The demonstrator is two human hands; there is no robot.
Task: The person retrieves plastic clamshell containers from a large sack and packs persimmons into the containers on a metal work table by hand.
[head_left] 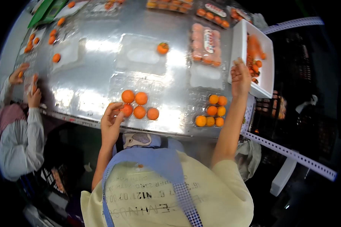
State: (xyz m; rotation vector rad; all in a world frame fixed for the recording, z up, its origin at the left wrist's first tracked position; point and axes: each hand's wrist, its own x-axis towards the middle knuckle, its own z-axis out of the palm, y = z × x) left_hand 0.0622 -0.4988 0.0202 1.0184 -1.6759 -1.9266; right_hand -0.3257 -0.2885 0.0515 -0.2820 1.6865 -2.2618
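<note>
My left hand [111, 118] is at the near table edge, thumb and fingertips closed about a round orange fruit [127, 110]. That fruit is in a clear plastic tray [117, 84] with several others like it. My right hand [240, 77] is raised by the near-left rim of a white foam box [268, 72], fingers apart, with nothing visible in them. Inside the box lie small orange fruits [255, 68] with dark stems; an orange patch above them is blurred. Below my right forearm, another clear tray [193, 109] holds several yellow-orange fruits [212, 110].
One orange fruit with a green top [163, 48] sits in a clear tray [140, 39] farther back. Labelled packs [206, 43] stand near the box. At left, a co-worker's hands [34, 99] handle a pack. A perforated metal rail [291, 154] runs along the right.
</note>
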